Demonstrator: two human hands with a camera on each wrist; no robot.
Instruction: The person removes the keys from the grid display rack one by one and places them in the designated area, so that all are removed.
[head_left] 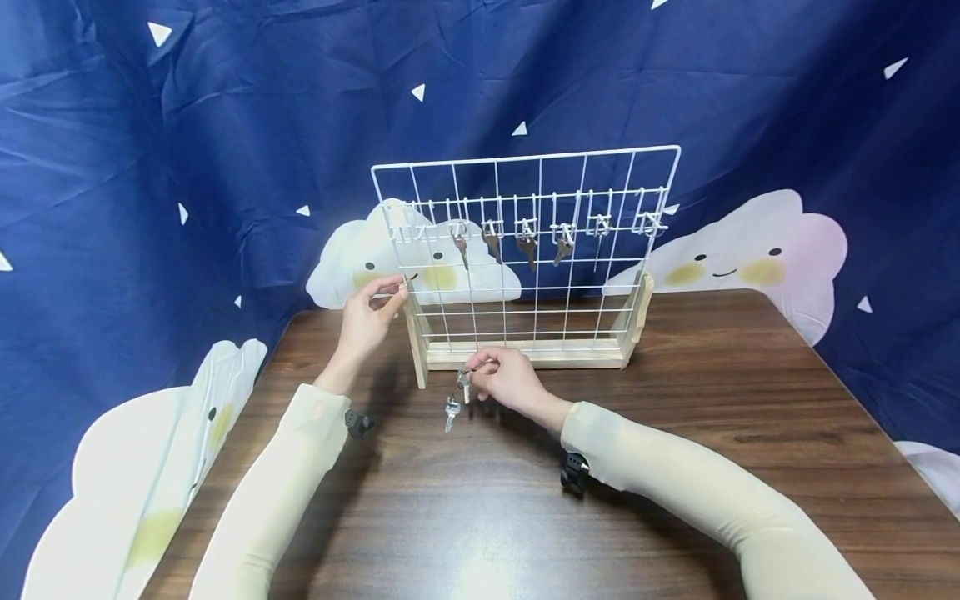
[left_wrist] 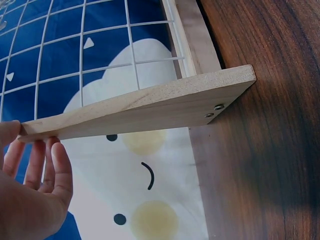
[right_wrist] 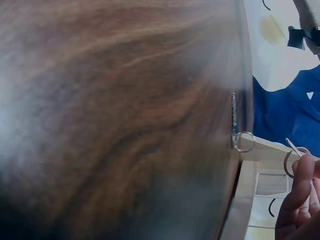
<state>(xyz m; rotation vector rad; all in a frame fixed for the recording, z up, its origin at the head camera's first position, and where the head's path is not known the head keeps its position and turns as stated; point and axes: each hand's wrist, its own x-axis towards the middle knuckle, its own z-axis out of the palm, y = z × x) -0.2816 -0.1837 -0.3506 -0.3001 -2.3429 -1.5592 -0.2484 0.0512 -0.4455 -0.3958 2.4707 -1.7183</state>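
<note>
My left hand (head_left: 370,315) pinches the upper end of the rack's wooden side piece (left_wrist: 135,107), thumb on one face and fingers on the other. Just in front of the rack's base, my right hand (head_left: 507,379) holds a silver key (head_left: 466,390) by its ring; in the right wrist view the ring (right_wrist: 289,164) shows at the fingertips. Another silver key (head_left: 452,412) with a ring lies on the table below it. The white wire grid rack (head_left: 517,300) stands upright, with several keys (head_left: 528,248) hanging from hooks along its upper part.
The rack's wooden base (head_left: 525,358) rests on the brown wooden table (head_left: 712,400). Behind it hangs a blue cloth (head_left: 262,100) with clouds and white triangles. The hooks (head_left: 420,235) at the grid's left carry no keys.
</note>
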